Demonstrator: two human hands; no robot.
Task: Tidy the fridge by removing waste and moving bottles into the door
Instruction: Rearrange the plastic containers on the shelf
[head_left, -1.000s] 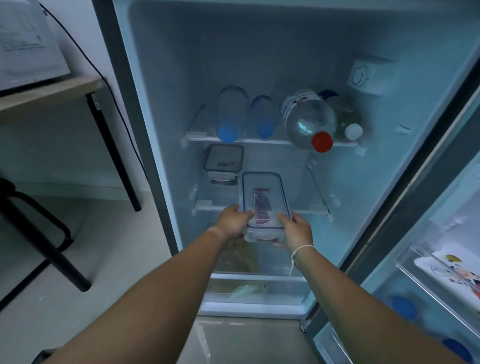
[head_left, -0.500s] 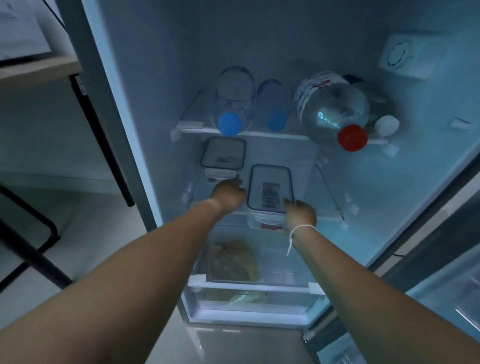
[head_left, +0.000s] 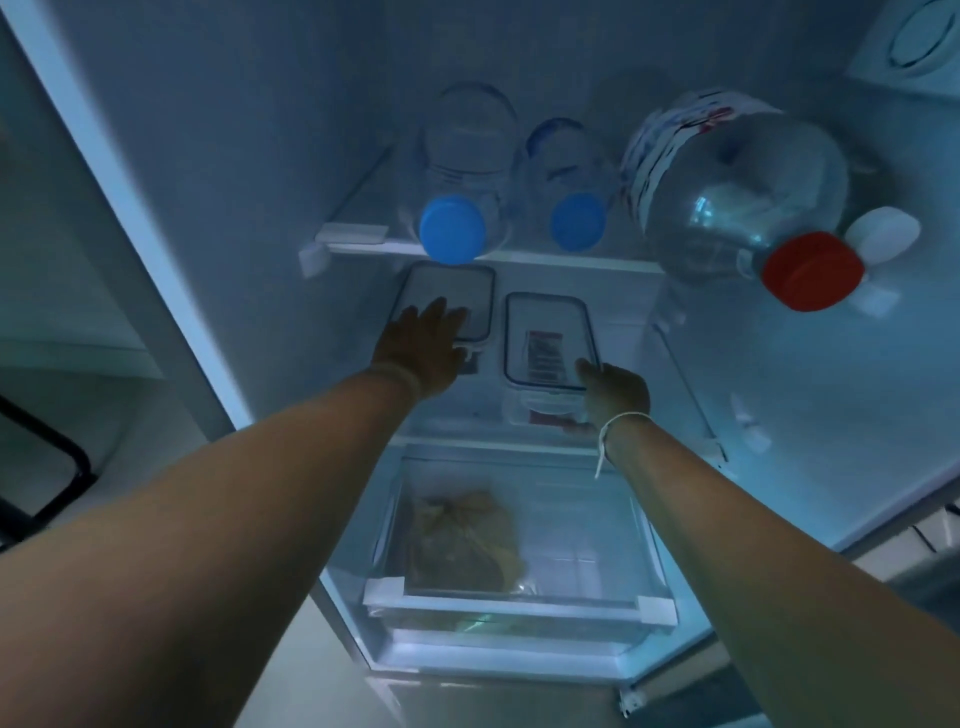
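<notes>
Several bottles lie on their sides on the upper shelf (head_left: 540, 255): two clear ones with blue caps (head_left: 451, 228) (head_left: 577, 222), a large one with a red cap (head_left: 810, 270), and a white cap (head_left: 883, 235) behind it. On the middle shelf stand two lidded plastic boxes. My left hand (head_left: 426, 353), fingers spread, rests on the front of the left box (head_left: 451, 291). My right hand (head_left: 615, 395) grips the right front corner of the right box (head_left: 548, 345), which holds a red-labelled packet.
Below the middle shelf, a clear drawer (head_left: 514, 605) holds a crumpled brown bag (head_left: 465, 540). The fridge's left wall edge (head_left: 119, 182) and a dial housing (head_left: 919, 41) at the top right bound the space. A black chair frame (head_left: 57, 467) is at the far left.
The right box has gone from the shelf's front edge back onto the middle shelf. My left hand has let go of it and moved onto the left box. The view has closed in.
</notes>
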